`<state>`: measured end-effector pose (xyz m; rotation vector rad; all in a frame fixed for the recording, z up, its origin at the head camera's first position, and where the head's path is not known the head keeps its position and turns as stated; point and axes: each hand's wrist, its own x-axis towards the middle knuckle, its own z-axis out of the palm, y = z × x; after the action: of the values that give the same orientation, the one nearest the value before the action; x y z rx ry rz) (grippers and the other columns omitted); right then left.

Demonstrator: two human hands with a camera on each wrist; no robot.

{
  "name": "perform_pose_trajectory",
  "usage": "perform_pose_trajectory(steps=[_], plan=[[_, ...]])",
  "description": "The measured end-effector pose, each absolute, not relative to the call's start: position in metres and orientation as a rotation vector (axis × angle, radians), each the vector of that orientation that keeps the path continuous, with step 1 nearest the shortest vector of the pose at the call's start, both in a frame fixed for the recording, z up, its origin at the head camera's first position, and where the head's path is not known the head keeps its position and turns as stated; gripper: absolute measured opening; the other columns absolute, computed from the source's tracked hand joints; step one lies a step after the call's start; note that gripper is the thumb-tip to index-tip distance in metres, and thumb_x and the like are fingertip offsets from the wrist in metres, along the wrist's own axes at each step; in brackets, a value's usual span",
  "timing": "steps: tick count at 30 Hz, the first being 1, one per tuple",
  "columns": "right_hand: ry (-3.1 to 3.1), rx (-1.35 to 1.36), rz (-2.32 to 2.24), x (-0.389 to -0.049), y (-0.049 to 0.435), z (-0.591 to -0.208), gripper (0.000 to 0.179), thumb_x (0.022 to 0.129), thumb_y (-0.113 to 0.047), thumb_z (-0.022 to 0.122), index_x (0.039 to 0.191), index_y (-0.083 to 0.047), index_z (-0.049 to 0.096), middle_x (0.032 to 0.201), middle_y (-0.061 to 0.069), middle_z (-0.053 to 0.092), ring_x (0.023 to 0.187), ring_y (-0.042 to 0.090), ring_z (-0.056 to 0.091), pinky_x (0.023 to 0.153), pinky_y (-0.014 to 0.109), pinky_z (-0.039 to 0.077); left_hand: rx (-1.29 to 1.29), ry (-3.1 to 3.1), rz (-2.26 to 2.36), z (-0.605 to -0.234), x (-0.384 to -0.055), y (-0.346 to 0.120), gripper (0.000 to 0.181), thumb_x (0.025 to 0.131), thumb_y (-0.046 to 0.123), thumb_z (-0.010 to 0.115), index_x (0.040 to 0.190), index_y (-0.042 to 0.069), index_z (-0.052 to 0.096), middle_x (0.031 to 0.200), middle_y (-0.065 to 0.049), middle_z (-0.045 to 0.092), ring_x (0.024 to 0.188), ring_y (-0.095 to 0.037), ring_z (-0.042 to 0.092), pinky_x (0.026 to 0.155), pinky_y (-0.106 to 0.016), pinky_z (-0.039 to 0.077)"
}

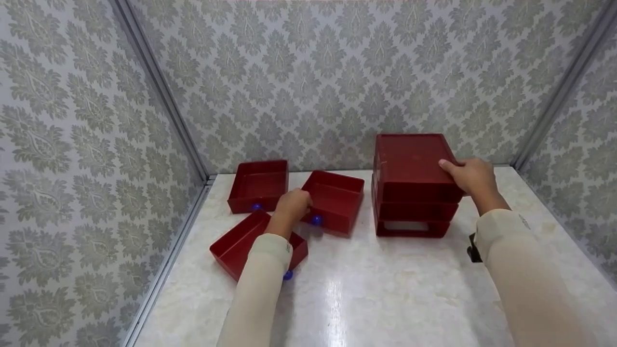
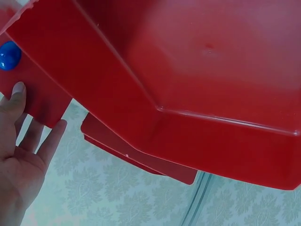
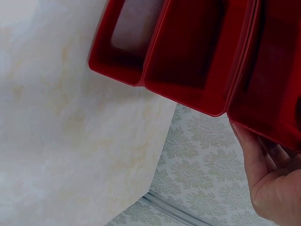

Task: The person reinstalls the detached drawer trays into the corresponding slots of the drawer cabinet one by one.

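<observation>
Three open-topped red plastic drawers [image 1: 260, 180] with round blue knobs [image 1: 316, 220] show at the left of my head view, above or on a pale, marbled table [image 1: 366, 299]. The near drawer [image 1: 236, 243] is turned askew; the right-hand drawer [image 1: 337, 195] is between the back one and a stack of three hollow red plastic frames [image 1: 418, 212].

My left hand [image 1: 291, 205] grips the right-hand drawer. From the head I see only folded fingers at its left edge; the left wrist view adds the thumb [image 2: 18, 96] lying on the flat front panel beside the knob, fingers reaching around behind. There a large drawer fills the foreground, its creased inner corner and small moulded floor mark plain to me.

My right hand [image 1: 475, 178] holds the top frame [image 1: 417, 156] by its right side. The head view gives me its smooth, flat top with the thumb over the edge; the right wrist view looks into the rounded-cornered openings instead, with fingers bent against the outer wall.

Leafy damask wallpaper [image 1: 308, 86] and grey metal strips [image 1: 161, 86] enclose the table; both sleeves [image 1: 520, 270] are cream cloth.
</observation>
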<state>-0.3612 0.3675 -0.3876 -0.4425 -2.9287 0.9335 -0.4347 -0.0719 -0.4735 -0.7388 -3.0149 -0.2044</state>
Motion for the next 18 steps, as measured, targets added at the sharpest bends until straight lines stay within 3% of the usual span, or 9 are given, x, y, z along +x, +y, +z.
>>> perform_pose_trajectory(steps=[3, 9, 14, 18], plan=[[-2.935, -0.457, 0.934, -0.361, 0.368, -0.387, 0.1, 0.093, -0.079, 0.039, 0.153, 0.001, 0.041, 0.149, 0.035, 0.044, 0.124, 0.048, 0.055, 0.094, 0.055, 0.052, -0.724, -3.007, -0.203, -0.468, -0.433, -0.069, 0.015, 0.091, 0.009, 0.073, 0.081, 0.015, 0.081, 0.08, -0.002, 0.074, 0.072, -0.017, 0.055, 0.07, -0.032, 0.051], [-2.945, -0.47, 0.951, -0.361, 0.369, -0.386, 0.101, 0.092, -0.079, 0.04, 0.154, 0.001, 0.038, 0.151, 0.036, 0.041, 0.123, 0.049, 0.055, 0.076, 0.044, 0.059, -0.695, -2.916, -0.041, -0.464, -0.426, -0.057, 0.015, 0.094, 0.016, 0.072, 0.082, 0.018, 0.082, 0.084, -0.003, 0.077, 0.077, -0.021, 0.068, 0.077, -0.041, 0.06], [-2.94, -0.483, 0.976, -0.362, 0.369, -0.387, 0.102, 0.091, -0.08, 0.041, 0.155, 0.0, 0.038, 0.149, 0.036, 0.043, 0.118, 0.046, 0.059, 0.069, 0.039, 0.059, -0.643, -2.908, -0.001, -0.457, -0.416, -0.051, 0.015, 0.095, 0.017, 0.07, 0.09, 0.02, 0.083, 0.09, -0.003, 0.078, 0.082, -0.023, 0.071, 0.079, -0.045, 0.06], [-2.929, -0.479, 0.988, -0.362, 0.368, -0.387, 0.104, 0.09, -0.081, 0.042, 0.154, 0.0, 0.039, 0.147, 0.037, 0.045, 0.114, 0.045, 0.061, 0.065, 0.037, 0.058, -0.63, -2.872, 0.038, -0.452, -0.401, -0.048, 0.017, 0.096, 0.015, 0.068, 0.09, 0.019, 0.083, 0.085, -0.004, 0.077, 0.079, -0.024, 0.071, 0.075, -0.045, 0.06]])
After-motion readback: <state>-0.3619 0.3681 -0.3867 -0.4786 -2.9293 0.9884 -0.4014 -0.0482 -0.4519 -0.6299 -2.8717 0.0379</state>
